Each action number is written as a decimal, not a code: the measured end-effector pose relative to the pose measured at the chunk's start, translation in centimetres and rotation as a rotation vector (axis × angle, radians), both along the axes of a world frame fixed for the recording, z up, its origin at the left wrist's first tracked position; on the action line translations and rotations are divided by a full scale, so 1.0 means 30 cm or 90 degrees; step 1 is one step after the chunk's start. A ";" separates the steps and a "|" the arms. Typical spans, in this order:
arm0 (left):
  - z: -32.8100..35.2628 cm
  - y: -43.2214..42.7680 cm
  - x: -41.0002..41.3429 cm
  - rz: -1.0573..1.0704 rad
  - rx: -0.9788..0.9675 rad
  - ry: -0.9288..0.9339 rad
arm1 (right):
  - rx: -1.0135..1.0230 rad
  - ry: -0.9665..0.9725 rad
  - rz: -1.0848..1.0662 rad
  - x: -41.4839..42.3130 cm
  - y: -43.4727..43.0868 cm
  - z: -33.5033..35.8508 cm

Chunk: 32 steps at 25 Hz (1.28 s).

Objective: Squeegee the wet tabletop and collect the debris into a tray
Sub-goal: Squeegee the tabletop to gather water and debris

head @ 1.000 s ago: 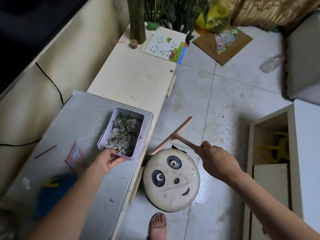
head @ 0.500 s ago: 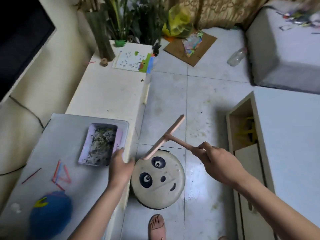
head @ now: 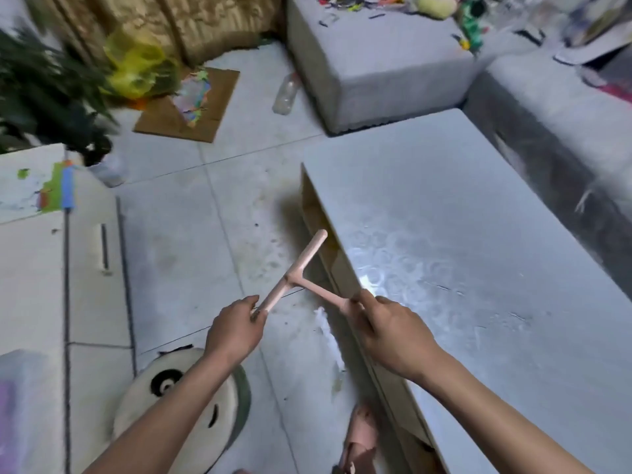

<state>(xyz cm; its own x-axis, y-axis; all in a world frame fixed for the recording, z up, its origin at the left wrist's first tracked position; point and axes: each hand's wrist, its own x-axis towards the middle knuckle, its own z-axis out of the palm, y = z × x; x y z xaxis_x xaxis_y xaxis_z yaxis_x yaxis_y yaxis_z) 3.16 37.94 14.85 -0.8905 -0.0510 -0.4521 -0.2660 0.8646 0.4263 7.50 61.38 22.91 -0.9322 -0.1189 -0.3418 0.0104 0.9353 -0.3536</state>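
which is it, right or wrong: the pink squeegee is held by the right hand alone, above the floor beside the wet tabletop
Not alone: in the head view the left hand pinches one end of the pink squeegee too, while the right hand grips its handle. The rest holds.

Floor: pale grey tiles [head: 178,241] with dark grout lines, scuffed and speckled with dirt.
Bench: a low white bench [head: 478,234] on the right; its top shows swirled wet marks and one bright patch of glare near its left edge.
Cabinet: a cream low cabinet [head: 30,285] on the left, with a coloured paper sheet [head: 51,189] on its far end.
Seating: a grey upholstered block [head: 376,56] beyond the bench, littered with coloured scraps; a second grey upholstered seat [head: 547,138] runs along the right.
Far side: a tan patterned curtain [head: 191,22].
Floor clutter: a potted plant [head: 44,90], a yellow bag [head: 136,66], a cardboard sheet [head: 219,114], a clear plastic bottle [head: 286,94] and a panda-face stool [head: 164,405].
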 end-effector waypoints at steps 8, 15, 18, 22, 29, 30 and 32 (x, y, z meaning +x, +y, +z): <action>-0.159 0.611 -0.302 -0.147 -0.008 0.044 | -0.031 -0.019 -0.115 -0.212 0.570 -0.194; -0.330 0.820 -0.570 -0.208 -0.035 0.069 | -0.069 -0.052 -0.153 -0.427 0.738 -0.386; -0.396 0.823 -0.683 -0.235 -0.029 0.080 | -0.051 -0.038 -0.176 -0.543 0.744 -0.453; -0.467 0.758 -0.860 -0.288 -0.049 0.062 | -0.028 -0.049 -0.225 -0.792 0.680 -0.545; -0.553 0.671 -1.038 -0.405 -0.024 0.012 | 0.013 -0.119 -0.260 -0.734 0.618 -0.578; -0.557 0.673 -1.036 -0.439 -0.008 0.011 | 0.023 -0.147 -0.275 -0.654 0.628 -0.554; -0.562 0.687 -1.028 -0.471 0.020 0.017 | 0.063 -0.204 -0.303 -0.526 0.650 -0.485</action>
